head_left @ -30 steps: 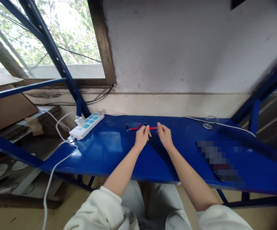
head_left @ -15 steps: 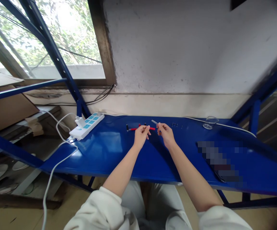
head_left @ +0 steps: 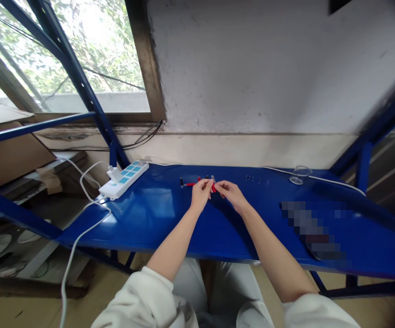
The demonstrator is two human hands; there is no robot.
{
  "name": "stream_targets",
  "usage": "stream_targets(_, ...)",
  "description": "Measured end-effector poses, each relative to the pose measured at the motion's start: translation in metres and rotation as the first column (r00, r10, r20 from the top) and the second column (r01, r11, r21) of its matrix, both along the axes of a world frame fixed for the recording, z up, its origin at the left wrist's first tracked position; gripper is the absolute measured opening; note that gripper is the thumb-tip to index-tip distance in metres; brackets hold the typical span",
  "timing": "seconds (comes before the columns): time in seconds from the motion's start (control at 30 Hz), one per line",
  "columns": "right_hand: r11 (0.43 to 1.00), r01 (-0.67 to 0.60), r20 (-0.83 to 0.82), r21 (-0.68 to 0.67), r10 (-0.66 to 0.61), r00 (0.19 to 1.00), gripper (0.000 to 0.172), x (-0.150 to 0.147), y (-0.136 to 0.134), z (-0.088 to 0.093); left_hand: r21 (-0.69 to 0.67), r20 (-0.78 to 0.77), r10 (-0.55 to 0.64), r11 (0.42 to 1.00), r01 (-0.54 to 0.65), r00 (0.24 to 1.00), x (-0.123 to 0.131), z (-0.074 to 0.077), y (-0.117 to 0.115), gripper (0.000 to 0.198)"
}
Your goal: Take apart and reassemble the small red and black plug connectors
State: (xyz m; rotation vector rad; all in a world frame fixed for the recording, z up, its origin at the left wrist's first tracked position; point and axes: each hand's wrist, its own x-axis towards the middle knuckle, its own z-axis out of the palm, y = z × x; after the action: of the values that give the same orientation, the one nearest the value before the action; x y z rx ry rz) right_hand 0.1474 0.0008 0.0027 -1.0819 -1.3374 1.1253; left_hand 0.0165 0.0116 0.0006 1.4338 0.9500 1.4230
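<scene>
Above the blue table (head_left: pixel 170 228), my left hand (head_left: pixel 200 194) pinches a small red piece (head_left: pixel 214 187). A clear slim piece (head_left: pixel 213 178) stands nearly upright at its fingertips; whether the two are joined I cannot tell. My right hand (head_left: pixel 231 193) is closed, its fingertips against the right side of the red piece; anything between them is hidden. Left of my left hand lie a red rod (head_left: pixel 190 184) and a black-topped piece (head_left: pixel 181 182). A small black-tipped piece (head_left: pixel 207 176) is just behind that hand. Several tiny clear pieces (head_left: pixel 249 177) rest to the right.
A white power strip (head_left: pixel 126 178) with a plug and cable is on the table's left end. At the back right are a clear round container (head_left: pixel 296 179) and a white cable (head_left: pixel 334 181). A dark, pixelated object (head_left: pixel 312 232) lies front right. Blue frame posts stand at both sides.
My right hand has moved left to meet my left hand. The clear piece has gone left with it and turned more upright. The red piece has tilted from level to steeper.
</scene>
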Motion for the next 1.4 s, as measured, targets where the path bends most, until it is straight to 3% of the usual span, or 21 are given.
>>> stream_targets(0.2,0.999,-0.036,0.046,-0.001,0.036,0.998,0.033,-0.001,-0.001,0.002,0.001,-0.066,0.053,0.999,-0.053,0.996,-0.001,0.001,-0.001,0.036)
stream_targets(0.47,0.994,-0.079,0.072,0.077,0.074,0.995,0.033,-0.004,0.003,-0.004,-0.018,-0.063,-0.011,1.0,0.01,0.998,-0.002,0.002,-0.001,0.031)
stream_targets(0.67,0.988,-0.075,0.213,0.135,0.045,0.976,0.033,-0.002,0.003,-0.006,-0.079,-0.06,-0.039,0.996,0.034,0.997,-0.003,0.0,0.001,0.026)
stream_targets(0.97,0.962,-0.026,0.552,0.273,-0.134,0.823,0.027,0.009,0.003,-0.008,-0.065,-0.211,0.012,0.998,-0.026,0.977,-0.003,-0.009,0.005,0.025)
stream_targets(1.07,0.957,0.053,0.583,0.285,-0.218,0.783,0.026,0.019,0.011,-0.012,0.04,-0.377,0.105,0.994,-0.097,0.92,-0.003,-0.009,0.003,0.023)
stream_targets(1.2,0.954,0.159,0.571,0.254,-0.281,0.772,0.024,0.03,0.028,-0.015,0.209,-0.604,0.224,0.971,-0.119,0.765,-0.002,-0.008,-0.005,0.022)
stream_targets(1.3,0.948,0.228,0.606,0.223,-0.318,0.729,0.02,0.036,0.046,-0.014,0.241,-0.71,0.246,0.965,-0.1,0.66,-0.001,-0.008,-0.009,0.024)
stream_targets(1.4,0.93,0.306,0.687,0.205,-0.359,0.632,0.016,0.041,0.065,-0.014,0.254,-0.752,0.249,0.964,-0.081,0.61,-0.001,-0.008,-0.011,0.027)
